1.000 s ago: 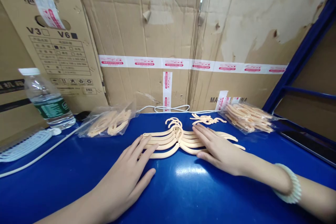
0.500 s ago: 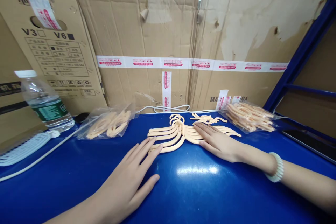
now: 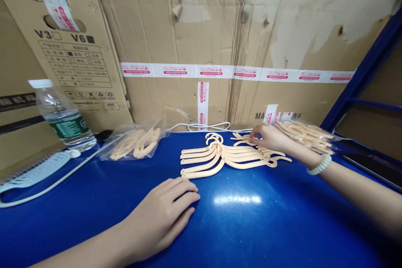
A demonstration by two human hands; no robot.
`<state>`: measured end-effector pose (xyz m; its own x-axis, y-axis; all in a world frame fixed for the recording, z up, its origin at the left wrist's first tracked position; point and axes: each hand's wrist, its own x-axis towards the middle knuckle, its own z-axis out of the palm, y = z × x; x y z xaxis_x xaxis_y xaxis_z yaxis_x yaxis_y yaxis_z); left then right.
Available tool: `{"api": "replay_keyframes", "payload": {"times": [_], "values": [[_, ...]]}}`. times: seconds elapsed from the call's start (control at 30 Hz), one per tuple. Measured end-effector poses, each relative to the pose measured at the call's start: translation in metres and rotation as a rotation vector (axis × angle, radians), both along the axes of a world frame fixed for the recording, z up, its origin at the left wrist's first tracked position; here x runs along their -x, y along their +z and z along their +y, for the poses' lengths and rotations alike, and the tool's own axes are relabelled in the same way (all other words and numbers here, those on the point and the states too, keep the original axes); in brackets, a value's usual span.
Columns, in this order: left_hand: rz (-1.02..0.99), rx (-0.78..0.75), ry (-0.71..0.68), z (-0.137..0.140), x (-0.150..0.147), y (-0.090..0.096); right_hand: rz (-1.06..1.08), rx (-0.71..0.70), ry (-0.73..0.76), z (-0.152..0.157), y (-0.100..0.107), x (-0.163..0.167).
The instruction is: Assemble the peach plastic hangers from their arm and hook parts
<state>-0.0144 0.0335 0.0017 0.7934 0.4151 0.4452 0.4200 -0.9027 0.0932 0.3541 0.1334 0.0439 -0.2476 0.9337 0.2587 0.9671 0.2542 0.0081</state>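
A fanned row of beige plastic clothes hangers (image 3: 201, 161) lies on the blue table, hooks toward the back and arms spread to both sides. My left hand (image 3: 166, 209) rests on the table just in front of their left ends, fingers loosely bent and holding nothing. Behind the row's right side is a small pile of thin beige curved pieces (image 3: 239, 137). My right hand (image 3: 268, 137) reaches over the hangers' right arms to this pile, thumb and fingers pinched on one beige piece. Its exact shape is partly hidden by the fingers.
Clear bags of beige parts lie at back left (image 3: 135, 142) and back right (image 3: 309, 136). A water bottle (image 3: 64, 121), pale blue brush (image 3: 40, 171) and white cable (image 3: 63, 184) sit left; a dark phone (image 3: 373, 171) lies right. Cardboard (image 3: 176, 42) stands behind.
My right hand has lifted off the hangers' right arms and moved back to the small pile, its fingers closing. My left hand has drawn back off the hangers' left ends onto the table.
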Motion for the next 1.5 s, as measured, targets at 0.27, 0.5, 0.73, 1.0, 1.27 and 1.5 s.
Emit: {"api": "replay_keyframes", "payload": {"times": [0.27, 0.5, 0.73, 1.0, 1.27, 1.5], "values": [[0.013, -0.003, -0.01, 0.001, -0.002, 0.002, -0.06, 0.174, -0.162, 0.016, -0.004, 0.012], [-0.016, 0.069, 0.017, -0.002, -0.001, 0.003, 0.075, 0.03, -0.12, 0.01, 0.007, 0.017], [-0.42, 0.84, 0.131, -0.003, -0.013, 0.009, 0.301, -0.003, 0.193, -0.056, 0.005, 0.076], [-0.675, 1.279, 0.198, -0.005, -0.023, 0.018, 0.651, 0.097, 0.579, -0.106, -0.016, 0.152], [-0.854, 1.161, 0.389, 0.003, -0.015, 0.017, 0.258, -0.111, 0.482, -0.068, -0.018, 0.099], [-0.865, 1.156, 0.371, 0.005, -0.01, 0.008, -0.037, 0.07, 0.257, -0.049, -0.052, 0.081]]}}
